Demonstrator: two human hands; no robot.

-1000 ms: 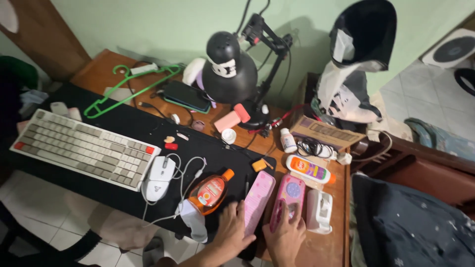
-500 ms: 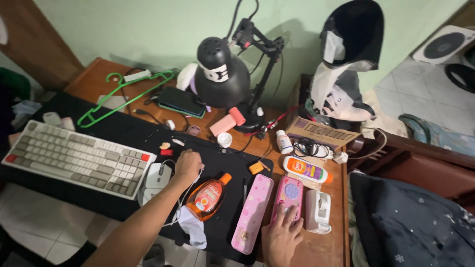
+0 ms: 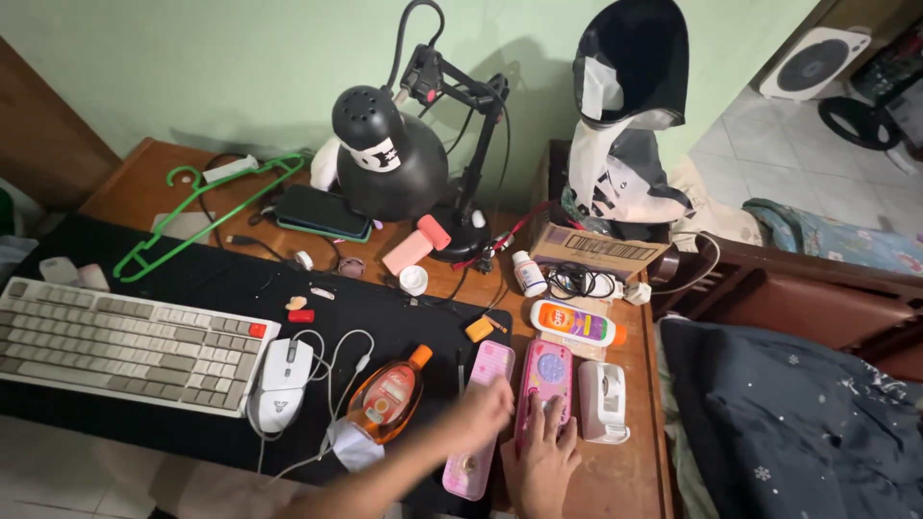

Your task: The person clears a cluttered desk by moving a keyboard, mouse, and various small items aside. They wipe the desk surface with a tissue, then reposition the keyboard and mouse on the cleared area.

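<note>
Wooden surface (image 3: 615,481) partly covered by a black mat (image 3: 192,279). On the mat: beige keyboard (image 3: 120,343), white mouse (image 3: 278,383) just right of it, white earphone cable (image 3: 336,360), amber bottle with orange cap (image 3: 386,398) lying tilted. Green hanger (image 3: 197,207) at far left, dark phone (image 3: 320,211) beside it. Black desk lamp (image 3: 389,165) stands at the back. White tape dispenser (image 3: 604,402) near right edge; orange-and-white tube (image 3: 575,324) lies behind it. Cardboard box (image 3: 596,252) behind that. Dark blanket (image 3: 798,423) at right.
</note>
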